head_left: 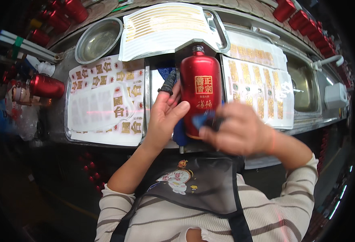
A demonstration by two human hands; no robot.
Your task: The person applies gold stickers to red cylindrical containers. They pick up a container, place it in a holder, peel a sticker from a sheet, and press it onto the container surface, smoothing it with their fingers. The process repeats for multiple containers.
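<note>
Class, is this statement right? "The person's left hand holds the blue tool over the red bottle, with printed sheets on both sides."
The hand is wrong: the head view shows the right hand holding the blue tool over the red bottle, with printed sheets on both sides.

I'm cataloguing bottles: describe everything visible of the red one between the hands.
The red bottle is glossy and metallic-looking, with rounded shoulders and a short, narrow neck pointing toward the picture's top. A square gold emblem and lettering mark its camera-facing front. The left hand appears to touch its left side; the blurred right hand holds something blue over its lower front, contact unclear.
</note>
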